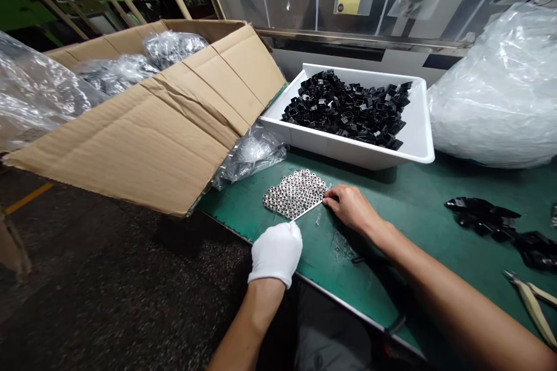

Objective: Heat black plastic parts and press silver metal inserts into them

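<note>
A patch of small silvery ring-shaped metal pieces (296, 192), like nuts or bushings, lies close-packed in one layer on the green tabletop. Along its near right edge runs a thin, pale straight rod (307, 211). My left hand (277, 249), in a white glove, is closed at the rod's near end, knuckles up. My bare right hand (346, 204) pinches at the far end, fingertips touching the rod and beside the outermost rings. Its thumb and forefinger are together, and the rod's tip is hidden there.
A white bin (348, 149) of black plastic parts (348, 107) stands behind the rings. To the left, an open carton (143, 139) holds plastic-wrapped items. Black pieces (487, 217) and pliers (528, 301) lie right. A big plastic bag (500, 93) sits at back right.
</note>
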Demonstrator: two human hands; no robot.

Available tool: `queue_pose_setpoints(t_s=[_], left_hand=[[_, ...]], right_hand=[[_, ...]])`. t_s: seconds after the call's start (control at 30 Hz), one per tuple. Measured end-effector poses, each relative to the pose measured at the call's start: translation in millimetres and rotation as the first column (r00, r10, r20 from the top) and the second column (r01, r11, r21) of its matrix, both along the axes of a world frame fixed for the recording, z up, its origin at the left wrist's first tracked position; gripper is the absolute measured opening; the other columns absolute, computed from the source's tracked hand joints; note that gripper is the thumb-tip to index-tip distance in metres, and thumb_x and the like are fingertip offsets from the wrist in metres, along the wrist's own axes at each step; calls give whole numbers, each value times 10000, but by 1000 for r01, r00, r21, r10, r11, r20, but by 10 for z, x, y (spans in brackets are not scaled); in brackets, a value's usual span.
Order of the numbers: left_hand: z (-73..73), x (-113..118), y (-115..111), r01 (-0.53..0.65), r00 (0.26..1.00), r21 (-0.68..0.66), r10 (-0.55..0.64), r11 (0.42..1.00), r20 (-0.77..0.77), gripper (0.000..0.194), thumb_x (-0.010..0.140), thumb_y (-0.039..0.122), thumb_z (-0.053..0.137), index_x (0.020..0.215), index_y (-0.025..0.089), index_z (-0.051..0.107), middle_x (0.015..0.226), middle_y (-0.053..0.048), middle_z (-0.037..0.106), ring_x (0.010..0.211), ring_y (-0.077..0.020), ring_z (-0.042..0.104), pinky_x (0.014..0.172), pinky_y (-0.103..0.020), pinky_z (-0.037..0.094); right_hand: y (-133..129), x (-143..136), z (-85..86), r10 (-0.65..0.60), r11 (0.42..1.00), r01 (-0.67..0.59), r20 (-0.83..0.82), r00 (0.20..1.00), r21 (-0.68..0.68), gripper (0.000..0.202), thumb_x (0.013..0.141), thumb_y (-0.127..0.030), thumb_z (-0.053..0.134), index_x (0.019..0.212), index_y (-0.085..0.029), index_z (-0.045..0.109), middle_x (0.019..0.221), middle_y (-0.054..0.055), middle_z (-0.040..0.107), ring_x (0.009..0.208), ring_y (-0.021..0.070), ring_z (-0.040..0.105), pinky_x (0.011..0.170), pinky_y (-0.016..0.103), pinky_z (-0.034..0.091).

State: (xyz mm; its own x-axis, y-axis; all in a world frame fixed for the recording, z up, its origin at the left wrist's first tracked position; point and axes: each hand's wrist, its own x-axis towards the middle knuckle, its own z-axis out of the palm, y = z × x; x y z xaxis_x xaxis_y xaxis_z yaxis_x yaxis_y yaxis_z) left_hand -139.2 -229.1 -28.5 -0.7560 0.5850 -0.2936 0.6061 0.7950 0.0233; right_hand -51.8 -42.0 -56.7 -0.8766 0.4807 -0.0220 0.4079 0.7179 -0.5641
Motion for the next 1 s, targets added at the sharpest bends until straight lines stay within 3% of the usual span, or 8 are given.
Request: queue_pose_setpoints(t_s=[0.63,1.0], left_hand=[[-8,1,47,-40,999,12,40,999,-13,491,997,339,322,917,142,765,918,-157,766,909,-295,737,778,-366,534],[-36,23,-43,-1,1000,32,2,999,-13,477,1000,340,310,895,172,745,901,-138,769,881,-304,741,742,-385,533]], right_hand=[[60,-62,8,52,999,-52,-19,998,-4,126,945,-234,631,913,-146,716,939,53,707,884,171,641,814,299,481],[44,18,-2,28,1000,-28,-34,999,4,115,920,-223,633,966,-195,734,987,40,723,930,172,652,828,240,439]])
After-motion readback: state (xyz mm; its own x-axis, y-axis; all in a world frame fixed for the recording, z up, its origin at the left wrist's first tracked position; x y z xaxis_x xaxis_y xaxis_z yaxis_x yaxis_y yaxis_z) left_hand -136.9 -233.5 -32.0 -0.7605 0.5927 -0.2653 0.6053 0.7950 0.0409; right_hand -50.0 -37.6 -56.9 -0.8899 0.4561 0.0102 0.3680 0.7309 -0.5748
